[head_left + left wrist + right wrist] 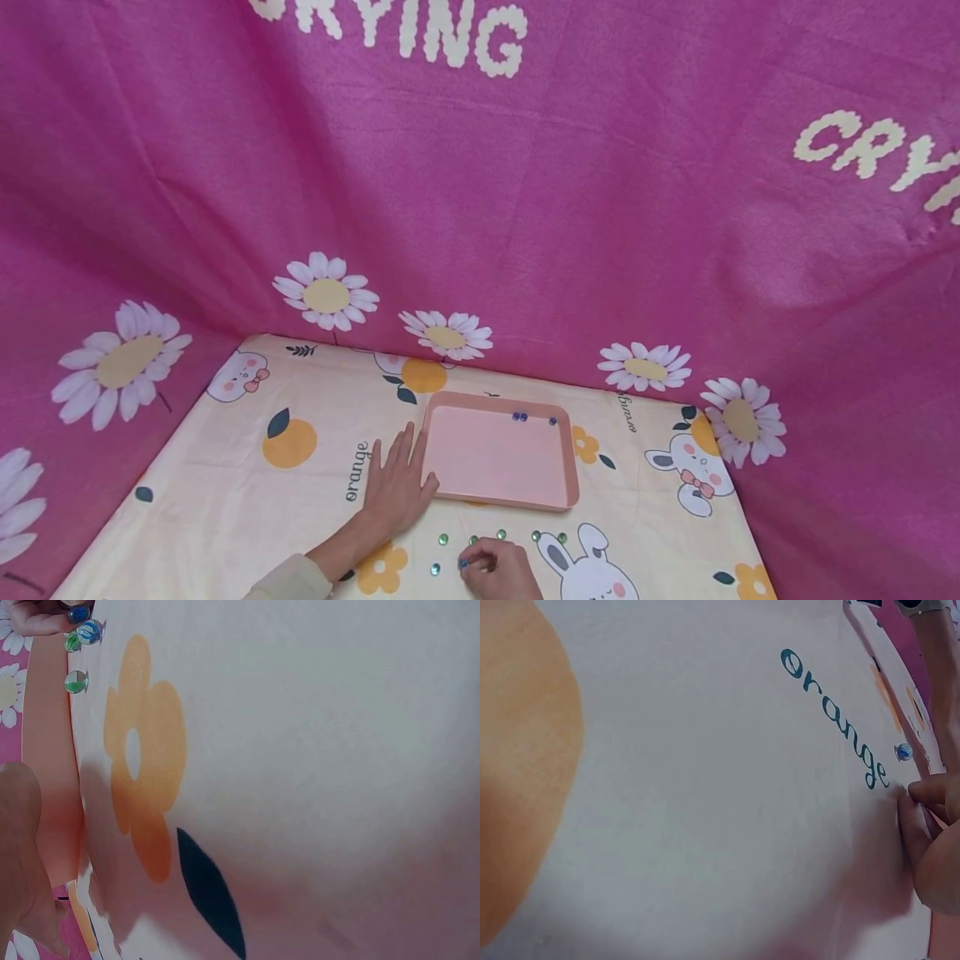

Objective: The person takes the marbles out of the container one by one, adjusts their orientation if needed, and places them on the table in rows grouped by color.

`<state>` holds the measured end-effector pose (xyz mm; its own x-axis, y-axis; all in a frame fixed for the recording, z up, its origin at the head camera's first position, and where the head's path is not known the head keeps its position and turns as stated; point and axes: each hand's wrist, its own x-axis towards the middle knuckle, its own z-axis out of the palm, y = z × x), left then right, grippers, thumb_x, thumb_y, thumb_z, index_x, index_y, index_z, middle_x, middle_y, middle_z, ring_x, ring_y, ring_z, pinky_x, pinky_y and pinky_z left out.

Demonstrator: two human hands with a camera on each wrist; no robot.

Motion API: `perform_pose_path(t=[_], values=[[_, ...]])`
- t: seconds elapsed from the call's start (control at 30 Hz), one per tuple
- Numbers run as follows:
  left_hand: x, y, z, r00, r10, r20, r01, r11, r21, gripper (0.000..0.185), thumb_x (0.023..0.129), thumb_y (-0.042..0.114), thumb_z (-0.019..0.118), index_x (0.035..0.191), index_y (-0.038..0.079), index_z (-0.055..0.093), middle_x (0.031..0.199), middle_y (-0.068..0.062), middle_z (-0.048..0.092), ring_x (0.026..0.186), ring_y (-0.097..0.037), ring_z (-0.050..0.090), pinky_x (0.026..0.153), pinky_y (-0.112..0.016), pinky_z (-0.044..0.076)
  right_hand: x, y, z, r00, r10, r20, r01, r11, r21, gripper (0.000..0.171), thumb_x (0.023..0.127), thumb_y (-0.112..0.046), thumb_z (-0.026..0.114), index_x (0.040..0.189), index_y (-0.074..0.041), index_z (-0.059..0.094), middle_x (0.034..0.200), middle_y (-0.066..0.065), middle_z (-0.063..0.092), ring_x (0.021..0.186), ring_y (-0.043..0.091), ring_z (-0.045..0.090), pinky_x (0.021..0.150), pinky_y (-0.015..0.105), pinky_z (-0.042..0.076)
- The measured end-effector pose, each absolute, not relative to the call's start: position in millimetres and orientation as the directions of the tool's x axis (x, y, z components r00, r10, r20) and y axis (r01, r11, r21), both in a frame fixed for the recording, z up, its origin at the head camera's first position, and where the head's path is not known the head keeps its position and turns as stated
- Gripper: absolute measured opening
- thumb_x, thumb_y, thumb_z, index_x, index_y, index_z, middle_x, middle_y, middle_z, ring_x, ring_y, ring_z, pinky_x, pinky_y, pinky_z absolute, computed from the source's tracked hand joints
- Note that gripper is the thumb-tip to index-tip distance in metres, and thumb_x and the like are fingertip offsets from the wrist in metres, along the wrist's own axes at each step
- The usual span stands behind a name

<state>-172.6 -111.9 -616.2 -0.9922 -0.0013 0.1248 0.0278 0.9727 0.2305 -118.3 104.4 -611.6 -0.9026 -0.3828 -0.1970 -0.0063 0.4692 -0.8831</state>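
Pink daisy-print fabric backdrop draped behind and to both sides, walling off the work area. Cream cloth-covered desk printed with oranges and rabbits, carrying everything. Shallow pink rectangular plastic tray parked mid-desk, three small blue glass marbles sitting against its far rim. Left hand flat, fingers straight, pressed to the cloth and touching the tray's left edge, probably bracing it against sliding. Right hand at the near edge, fingers curled, pinching a blue glass marble. Loose green and blue glass marbles scattered just beside it, between hand and tray. Tray's raised near rim the only obstacle.
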Motion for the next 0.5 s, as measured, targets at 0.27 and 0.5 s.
perform_pose_path(t=[0.27,0.5], values=[[-172.1,-111.5,-614.8,-0.992,-0.001,0.123,0.028,0.972,0.234,0.075,0.096,0.047,0.05,0.157,0.008,0.029,0.163,-0.016,0.023,0.146,-0.034,0.027,0.118,-0.06,0.008,-118.4,105.1,-614.4,-0.906,-0.388,-0.171,-0.033,0.466,-0.884,0.019,0.074,0.001,0.074,0.085,-0.014,0.076,0.072,-0.008,0.066,0.067,0.008,0.058,0.06,0.021,0.048],[-171.7,-111.0,-614.5,-0.992,-0.005,0.129,0.025,0.972,0.232,0.075,0.096,0.047,0.05,0.157,0.008,0.03,0.162,-0.016,0.023,0.146,-0.034,0.027,0.118,-0.06,0.008,-118.6,105.7,-615.8,-0.902,-0.396,-0.171,-0.038,0.467,-0.883,0.018,0.075,0.0,0.075,0.087,-0.014,0.077,0.073,-0.008,0.066,0.069,0.008,0.059,0.061,0.021,0.048]])
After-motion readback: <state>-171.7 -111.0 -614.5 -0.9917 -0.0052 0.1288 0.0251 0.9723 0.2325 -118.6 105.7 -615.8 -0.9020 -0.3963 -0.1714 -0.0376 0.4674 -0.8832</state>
